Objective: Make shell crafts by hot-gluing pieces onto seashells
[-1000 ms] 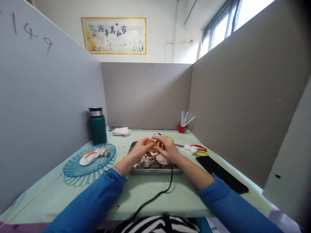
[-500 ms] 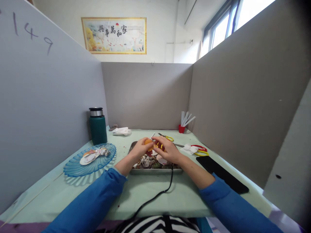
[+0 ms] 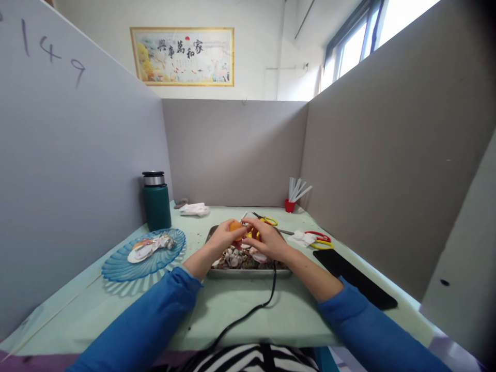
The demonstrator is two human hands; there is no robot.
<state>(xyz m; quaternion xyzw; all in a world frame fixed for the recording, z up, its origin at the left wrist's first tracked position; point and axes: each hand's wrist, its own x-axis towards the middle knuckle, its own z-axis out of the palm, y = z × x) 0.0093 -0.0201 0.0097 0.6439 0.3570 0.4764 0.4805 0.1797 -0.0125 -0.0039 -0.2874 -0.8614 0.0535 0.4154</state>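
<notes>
A person holds a small orange thing (image 3: 234, 227) up over a metal tray (image 3: 250, 275). The left hand (image 3: 223, 238) has its fingers wrapped around it. The right hand (image 3: 269, 239) is close beside it with bent fingers, and there is a gap under the pointing finger; one cannot tell if those fingers grip anything. The tray is full of little shells (image 3: 235, 257), with a bigger pink one (image 3: 257, 254) on top. On the left is a blue wavy plate (image 3: 116, 264) with flat white shells (image 3: 142, 251) piled in its middle. Behind the plate stands a green bottle (image 3: 156, 207) with its lid on. At the back right, a red cup (image 3: 290, 206) holds white sticks (image 3: 295, 190), some leaning out.
</notes>
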